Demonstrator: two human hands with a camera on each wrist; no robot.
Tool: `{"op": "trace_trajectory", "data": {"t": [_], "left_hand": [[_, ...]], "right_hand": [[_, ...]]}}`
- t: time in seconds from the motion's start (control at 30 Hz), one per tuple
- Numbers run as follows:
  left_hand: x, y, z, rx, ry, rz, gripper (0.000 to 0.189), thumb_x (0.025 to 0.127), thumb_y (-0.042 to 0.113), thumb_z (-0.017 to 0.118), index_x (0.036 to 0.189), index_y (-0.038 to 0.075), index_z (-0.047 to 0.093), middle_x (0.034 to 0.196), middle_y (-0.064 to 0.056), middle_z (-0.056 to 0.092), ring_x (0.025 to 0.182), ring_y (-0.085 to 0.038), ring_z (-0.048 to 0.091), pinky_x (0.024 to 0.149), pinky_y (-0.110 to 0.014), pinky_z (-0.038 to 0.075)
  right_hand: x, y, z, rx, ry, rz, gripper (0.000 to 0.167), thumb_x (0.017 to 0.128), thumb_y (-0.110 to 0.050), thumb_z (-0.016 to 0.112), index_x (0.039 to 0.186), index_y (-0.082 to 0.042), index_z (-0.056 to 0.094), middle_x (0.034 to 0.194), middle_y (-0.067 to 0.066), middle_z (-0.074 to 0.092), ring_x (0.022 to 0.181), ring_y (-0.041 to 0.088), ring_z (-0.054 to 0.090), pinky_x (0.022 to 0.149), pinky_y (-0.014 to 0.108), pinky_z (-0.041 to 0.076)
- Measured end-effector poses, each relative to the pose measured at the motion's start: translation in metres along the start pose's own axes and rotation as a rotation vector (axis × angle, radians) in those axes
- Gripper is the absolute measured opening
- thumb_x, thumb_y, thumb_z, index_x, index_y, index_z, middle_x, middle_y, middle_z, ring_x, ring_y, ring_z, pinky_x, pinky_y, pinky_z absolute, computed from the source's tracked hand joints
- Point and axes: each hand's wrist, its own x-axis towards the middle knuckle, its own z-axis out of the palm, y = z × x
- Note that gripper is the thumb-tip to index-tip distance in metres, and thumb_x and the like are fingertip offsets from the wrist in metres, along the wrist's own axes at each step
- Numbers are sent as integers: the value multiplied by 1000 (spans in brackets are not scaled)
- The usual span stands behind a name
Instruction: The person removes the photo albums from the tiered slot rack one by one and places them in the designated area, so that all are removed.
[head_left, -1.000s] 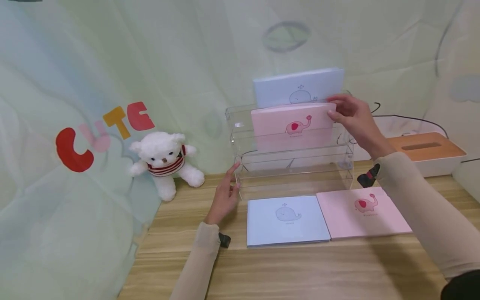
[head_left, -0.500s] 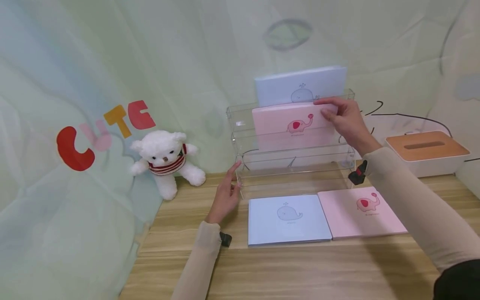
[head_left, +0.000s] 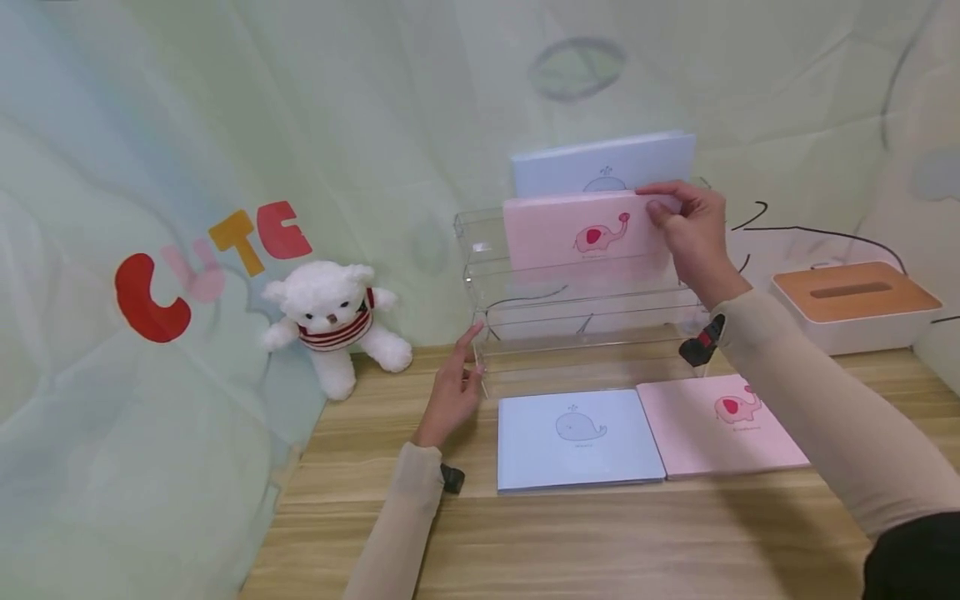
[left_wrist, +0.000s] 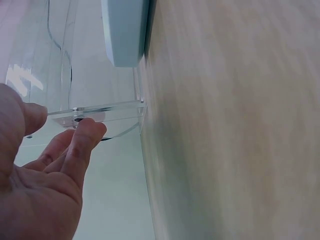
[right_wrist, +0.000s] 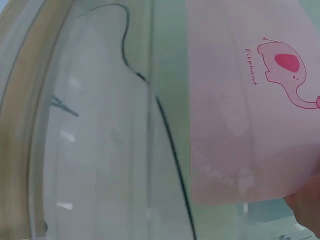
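Elephant booklet [head_left: 555, 229], pinched by the right hand [head_left: 696, 242], has risen, apparently leaving the clear rack [head_left: 577, 344] (left hand [head_left: 448, 402] grips its left end).

The left hand [head_left: 447, 404] is being held low, its index finger [head_left: 467, 340] being extended, while the right hand [head_left: 697, 242] is being held higher, thumb [head_left: 662, 214] and forefinger [head_left: 667, 188] being pinched.
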Motion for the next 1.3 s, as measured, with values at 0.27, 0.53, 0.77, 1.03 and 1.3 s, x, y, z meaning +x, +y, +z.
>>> {"op": "trace_trajectory", "data": {"t": [0.27, 0.53, 0.77, 1.03, 1.3], "left_hand": [[0, 1, 0, -3, 2, -20, 78, 110, 7, 56, 166, 53, 25, 125, -19, 68, 86, -27, 73, 76, -35, 57], [0, 0, 1, -2, 4, -13, 78, 109, 7, 57, 166, 51, 27, 124, -19, 68, 85, -24, 72, 75, -34, 57], [0, 0, 1, -15, -1, -19, 78, 109, 6, 57, 166, 52, 26, 125, -19, 67, 87, -26, 73, 78, -36, 59], [0, 1, 0, -11, 4, -26, 78, 109, 6, 57, 165, 52, 27, 126, -21, 67, 86, -25, 72, 77, -37, 58], [0, 3, 1, -1, -4, -43, 79, 110, 7, 55, 165, 55, 25, 131, -25, 68, 89, -28, 72, 78, -40, 59]], "right_hand": [[3, -33, -4, 102, 2, -73, 23, 103, -7, 68, 119, -14, 84, 116, -6, 79, 116, 15, 67, 102, 27, 60], [-4, -52, -8, 220, -7, -63, 22, 100, -3, 72, 118, -8, 83, 113, -4, 78, 113, 19, 68, 99, 29, 62], [-37, -46, -14, 139, -20, 61, 26, 102, -11, 71, 127, -13, 80, 124, -5, 75, 121, 19, 64, 114, 44, 55], [-84, -24, -28, -46, -68, 170, 34, 107, -23, 65, 140, -19, 73, 140, -4, 67, 127, 19, 62, 114, 58, 52], [-130, -5, -40, -120, -152, 287, 35, 110, -25, 61, 144, -22, 69, 141, -1, 64, 126, 24, 64, 109, 55, 56]]}}
